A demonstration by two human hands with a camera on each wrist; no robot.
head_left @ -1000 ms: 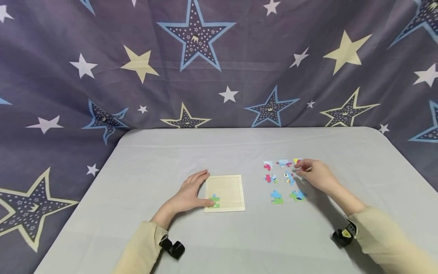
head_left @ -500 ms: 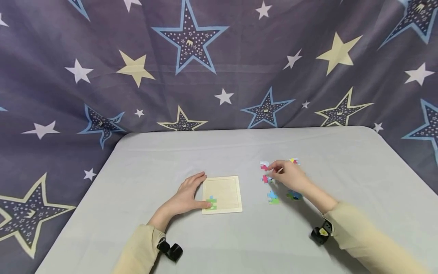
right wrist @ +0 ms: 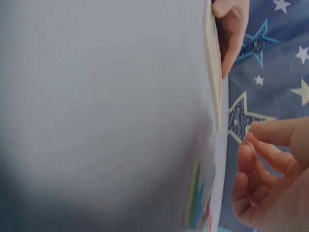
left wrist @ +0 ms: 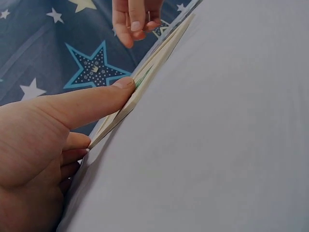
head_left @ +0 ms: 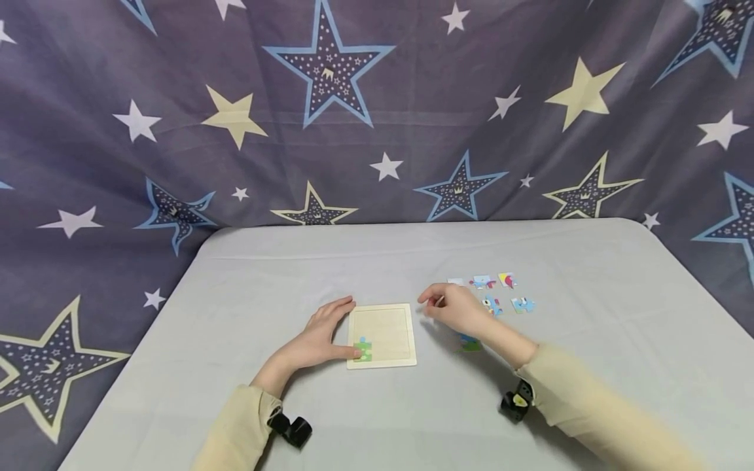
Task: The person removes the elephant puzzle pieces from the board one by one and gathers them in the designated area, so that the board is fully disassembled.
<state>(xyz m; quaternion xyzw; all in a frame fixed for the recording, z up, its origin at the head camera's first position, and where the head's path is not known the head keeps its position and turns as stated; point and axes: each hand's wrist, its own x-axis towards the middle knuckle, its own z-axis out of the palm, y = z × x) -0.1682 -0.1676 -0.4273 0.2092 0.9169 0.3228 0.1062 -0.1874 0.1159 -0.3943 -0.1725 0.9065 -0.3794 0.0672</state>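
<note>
A square wooden puzzle tray (head_left: 410, 333) lies left of centre on the table in the head view. One green and blue puzzle piece (head_left: 365, 351) sits in its near left corner. My left hand (head_left: 315, 337) rests against the tray's left side, fingers along the edge and the straight thumb over the near left corner, touching the piece. My right hand (head_left: 459, 311) is just right of the tray, above the table. Its thumb (right wrist: 277, 133) and index fingertip are close together in the right wrist view; I cannot tell whether something thin is between them.
Several loose puzzle pieces lie right of the tray, among them a blue and red one (head_left: 483, 282), a yellow and red one (head_left: 508, 280) and a blue one (head_left: 523, 305). My right hand and forearm hide others. A star-patterned curtain (head_left: 406, 98) hangs behind the table (head_left: 265, 261).
My right hand has moved left from the far side of the loose pieces towards the tray, uncovering the pieces on the right. The left hand stays at the tray.
</note>
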